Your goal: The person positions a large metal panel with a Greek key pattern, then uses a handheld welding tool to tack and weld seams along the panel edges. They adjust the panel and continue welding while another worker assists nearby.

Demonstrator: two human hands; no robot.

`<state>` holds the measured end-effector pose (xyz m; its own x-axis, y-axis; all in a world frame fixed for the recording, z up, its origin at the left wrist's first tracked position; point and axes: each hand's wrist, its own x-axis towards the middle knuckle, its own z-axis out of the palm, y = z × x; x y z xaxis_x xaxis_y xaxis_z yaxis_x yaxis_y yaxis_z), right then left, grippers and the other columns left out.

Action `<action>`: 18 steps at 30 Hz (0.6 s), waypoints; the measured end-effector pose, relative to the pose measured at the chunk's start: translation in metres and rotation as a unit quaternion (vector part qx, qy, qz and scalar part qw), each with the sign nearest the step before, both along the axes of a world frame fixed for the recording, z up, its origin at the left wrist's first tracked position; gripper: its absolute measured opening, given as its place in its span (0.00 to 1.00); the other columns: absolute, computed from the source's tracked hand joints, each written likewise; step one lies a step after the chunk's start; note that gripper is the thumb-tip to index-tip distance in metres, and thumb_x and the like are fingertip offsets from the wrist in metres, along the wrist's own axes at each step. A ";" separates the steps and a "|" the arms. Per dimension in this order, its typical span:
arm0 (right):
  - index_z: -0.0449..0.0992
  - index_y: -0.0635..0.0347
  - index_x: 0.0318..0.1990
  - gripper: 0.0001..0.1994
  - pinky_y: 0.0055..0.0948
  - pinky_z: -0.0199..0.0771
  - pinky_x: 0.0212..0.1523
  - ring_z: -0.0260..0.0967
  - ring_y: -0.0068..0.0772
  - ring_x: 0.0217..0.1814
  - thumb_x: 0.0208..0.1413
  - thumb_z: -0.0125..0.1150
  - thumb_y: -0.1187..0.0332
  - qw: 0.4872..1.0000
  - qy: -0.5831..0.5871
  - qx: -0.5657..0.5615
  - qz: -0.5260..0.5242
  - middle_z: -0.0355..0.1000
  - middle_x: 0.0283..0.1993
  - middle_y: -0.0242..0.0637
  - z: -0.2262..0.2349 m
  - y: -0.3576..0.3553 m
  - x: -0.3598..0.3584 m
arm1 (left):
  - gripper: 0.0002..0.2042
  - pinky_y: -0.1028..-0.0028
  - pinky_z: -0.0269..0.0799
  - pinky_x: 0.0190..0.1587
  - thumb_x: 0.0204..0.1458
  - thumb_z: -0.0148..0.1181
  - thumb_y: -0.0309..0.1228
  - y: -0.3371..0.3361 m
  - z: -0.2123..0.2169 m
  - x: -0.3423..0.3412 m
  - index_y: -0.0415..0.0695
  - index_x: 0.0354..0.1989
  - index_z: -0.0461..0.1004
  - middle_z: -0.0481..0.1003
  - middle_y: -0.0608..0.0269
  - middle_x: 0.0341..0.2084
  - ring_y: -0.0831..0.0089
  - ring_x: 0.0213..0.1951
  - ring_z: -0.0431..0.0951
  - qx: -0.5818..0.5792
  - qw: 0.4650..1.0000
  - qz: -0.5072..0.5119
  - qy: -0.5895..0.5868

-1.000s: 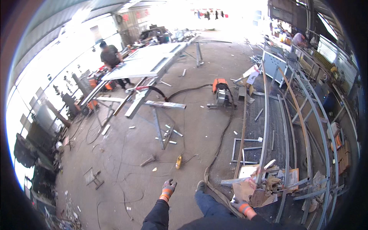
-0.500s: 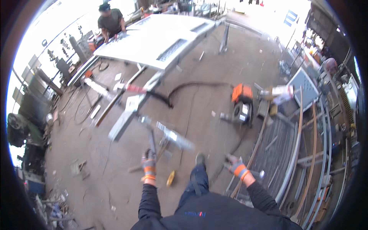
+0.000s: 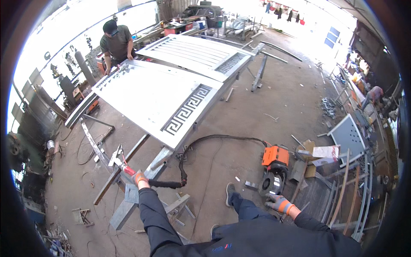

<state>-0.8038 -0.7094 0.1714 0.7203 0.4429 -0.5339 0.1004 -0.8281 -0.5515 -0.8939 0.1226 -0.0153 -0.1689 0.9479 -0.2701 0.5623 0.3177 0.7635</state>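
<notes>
My left hand (image 3: 139,179) is closing around the red grip of the torch (image 3: 127,169), fingers wrapping it. The torch is sitting over the steel bars at the near end of the frame, its nose pointing up and away from me. A black cable (image 3: 166,184) is running from the grip, bending on the floor (image 3: 233,145) and leading to the orange machine (image 3: 275,156) on my right.

My right hand (image 3: 280,204) is hanging near the machine's dark reel (image 3: 269,184), fingers loosely parted and holding nothing that I am seeing; whether the fingertips are touching the reel, I cannot tell.

Ahead, a white panel (image 3: 150,94) with a key-pattern band is lying flat on the rails (image 3: 159,165), and a slatted panel (image 3: 190,49) is lying just beyond it. A co-worker (image 3: 117,45) in a dark cap is standing at the left edge, reaching onto the nearer panel. A small stool (image 3: 81,217) is standing on the floor to my left.
</notes>
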 end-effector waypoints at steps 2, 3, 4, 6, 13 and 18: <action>0.73 0.62 0.76 0.36 0.44 0.75 0.73 0.76 0.58 0.75 0.69 0.70 0.48 0.999 -0.001 0.030 0.034 0.78 0.72 0.59 -0.013 0.011 0.090 | 0.09 0.61 0.77 0.30 0.59 0.69 0.35 -0.002 0.007 0.009 0.42 0.38 0.84 0.82 0.57 0.28 0.62 0.28 0.83 0.009 0.975 0.045 -0.219; 0.73 0.63 0.75 0.36 0.44 0.76 0.72 0.76 0.59 0.75 0.69 0.70 0.48 0.998 -0.012 0.016 0.054 0.79 0.71 0.59 -0.017 0.020 0.142 | 0.09 0.63 0.75 0.33 0.62 0.67 0.37 -0.005 0.011 0.016 0.44 0.40 0.85 0.80 0.62 0.31 0.65 0.32 0.81 -0.029 0.961 0.035 -0.274; 0.74 0.63 0.75 0.36 0.44 0.76 0.72 0.77 0.59 0.74 0.69 0.70 0.48 0.996 -0.037 0.021 0.077 0.79 0.70 0.59 -0.018 0.028 0.191 | 0.10 0.65 0.73 0.36 0.66 0.65 0.39 -0.005 0.019 0.019 0.46 0.42 0.85 0.78 0.66 0.34 0.69 0.37 0.78 -0.091 0.944 0.040 -0.316; 0.75 0.63 0.73 0.34 0.44 0.79 0.69 0.80 0.59 0.69 0.68 0.71 0.49 0.993 -0.045 0.054 0.099 0.81 0.67 0.58 -0.025 0.060 0.275 | 0.08 0.65 0.65 0.31 0.54 0.72 0.32 -0.010 0.037 0.032 0.44 0.39 0.81 0.73 0.67 0.29 0.71 0.29 0.69 0.039 0.963 0.089 -0.251; 0.73 0.59 0.75 0.32 0.45 0.79 0.70 0.80 0.56 0.68 0.71 0.69 0.53 0.950 0.008 0.187 0.250 0.82 0.65 0.54 0.029 0.245 0.470 | 0.27 0.57 0.84 0.52 0.60 0.78 0.27 -0.134 0.080 0.086 0.31 0.66 0.76 0.84 0.44 0.54 0.54 0.49 0.88 0.163 0.950 0.218 -0.156; 0.63 0.53 0.85 0.39 0.48 0.75 0.74 0.76 0.59 0.73 0.70 0.71 0.56 0.854 0.005 0.310 0.419 0.78 0.70 0.55 0.117 0.431 0.541 | 0.32 0.52 0.81 0.56 0.62 0.76 0.37 -0.258 0.121 0.213 0.34 0.70 0.72 0.82 0.44 0.54 0.46 0.52 0.85 0.333 0.915 0.185 0.130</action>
